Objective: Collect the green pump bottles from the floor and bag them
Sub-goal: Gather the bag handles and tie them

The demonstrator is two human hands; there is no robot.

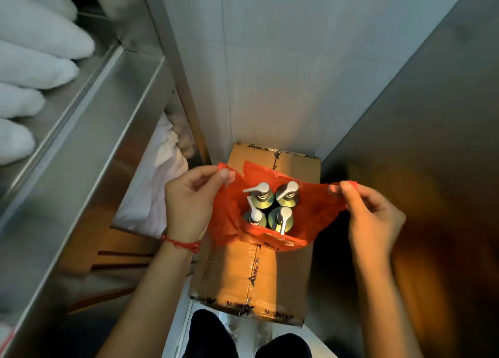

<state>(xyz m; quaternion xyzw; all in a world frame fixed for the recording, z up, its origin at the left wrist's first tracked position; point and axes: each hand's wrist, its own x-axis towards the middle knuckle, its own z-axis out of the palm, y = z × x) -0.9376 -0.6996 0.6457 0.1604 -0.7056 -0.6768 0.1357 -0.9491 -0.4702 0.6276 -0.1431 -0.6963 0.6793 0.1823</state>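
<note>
A: We see dim light, with a warm orange glow on the cardboard box [259, 271] and the right wall [432, 195].

B: Yes, and the wide lens bends the edges; the white pillows [35, 60] look soft.

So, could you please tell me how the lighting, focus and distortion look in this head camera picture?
Head view: warm orange light tints the cardboard box and the right wall, dim at lower right; the red bag and four pump bottles are fairly sharp; the white pillows at the left edge are soft; wide-angle bending slants the metal shelf.
</note>
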